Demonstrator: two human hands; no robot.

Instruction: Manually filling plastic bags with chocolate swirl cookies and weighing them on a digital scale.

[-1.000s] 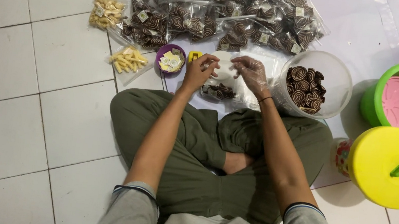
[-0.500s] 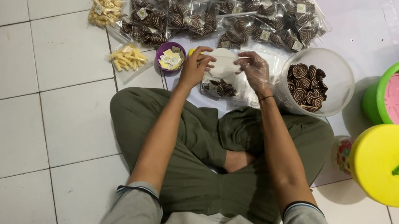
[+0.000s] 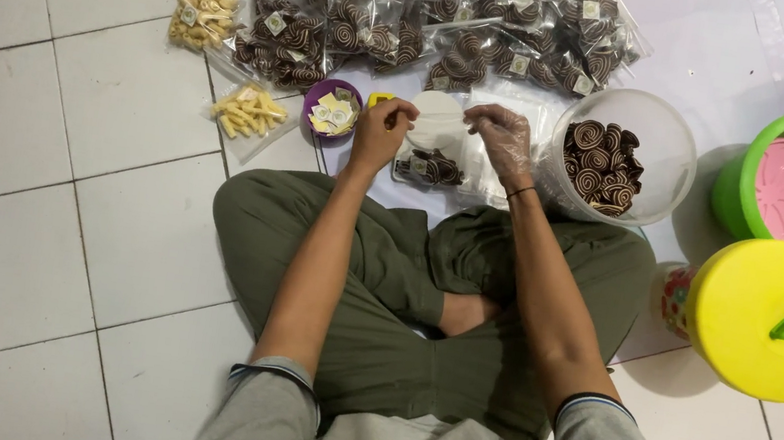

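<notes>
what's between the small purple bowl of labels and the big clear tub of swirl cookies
In the head view, between the purple bowl and the clear tub are both hands, left and right, holding a clear plastic bag partly filled with brown swirl cookies.

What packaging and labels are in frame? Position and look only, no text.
Sealed cookie bags: clear, brown spiral cookies, small square pale labels, heaped at top centre.
Yellow snack bags: two clear bags, left of that heap.
Purple bowl: round, holds loose pale label squares, beside left hand.
Bag in hand: clear, part-filled, between left hand and gloved right hand.
Clear tub: loose spiral cookies, right.
</notes>
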